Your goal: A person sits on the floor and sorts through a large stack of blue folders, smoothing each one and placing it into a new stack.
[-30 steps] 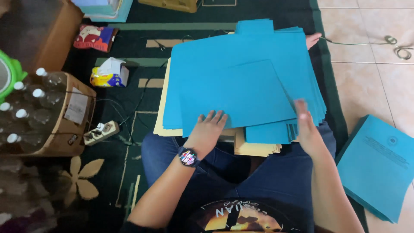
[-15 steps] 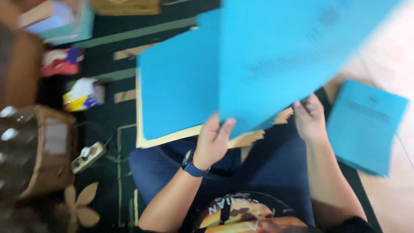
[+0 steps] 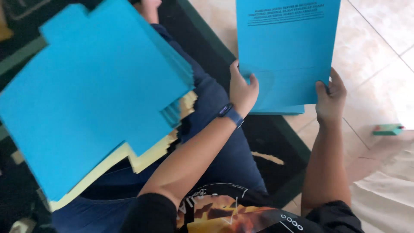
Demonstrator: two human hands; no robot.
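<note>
Hands grip a flat blue paper folder (image 3: 286,51) by its lower edge, out over the pale tiled floor (image 3: 379,56): the left hand (image 3: 242,88) pinches the left corner, the right hand (image 3: 330,97) the right corner, keeping the sheet taut and face-up. Across the lap rests a fanned stack of blue folders (image 3: 90,95) over yellow sheets (image 3: 148,157). A small green object (image 3: 388,129) lies on the tiles.

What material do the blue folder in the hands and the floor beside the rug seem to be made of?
The blue folder, held by the left hand and the right hand, looks like thin matte card: flat colour, no shine, a crisp fold line. The floor seems to be glazed ceramic tile: pale, glossy, with straight grout lines. The stack on the lap looks like the same card over yellowish sheets.
</note>
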